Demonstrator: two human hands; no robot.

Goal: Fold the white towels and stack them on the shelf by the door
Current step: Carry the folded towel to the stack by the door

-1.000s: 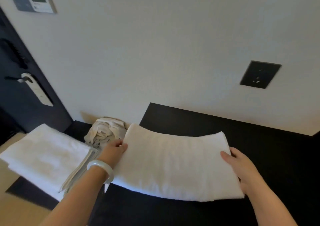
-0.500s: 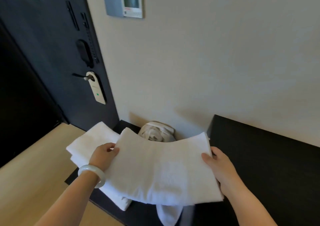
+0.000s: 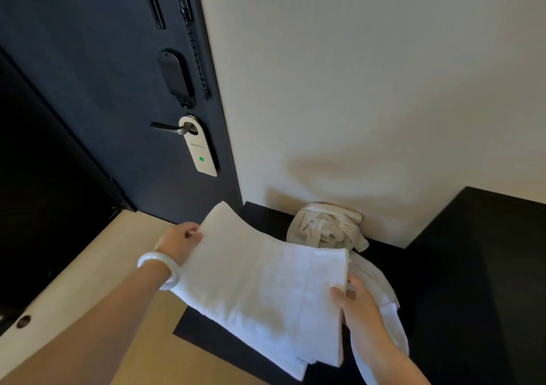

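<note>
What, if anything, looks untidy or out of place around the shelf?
Two things. A crumpled white bundle lies unfolded on the black shelf against the wall. A loose white cloth sprawls beneath the right hand, which with the left hand grips the folded towel.

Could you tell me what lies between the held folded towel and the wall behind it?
In the head view, a crumpled white bundle sits on the dark shelf between the folded towel and the wall.
</note>
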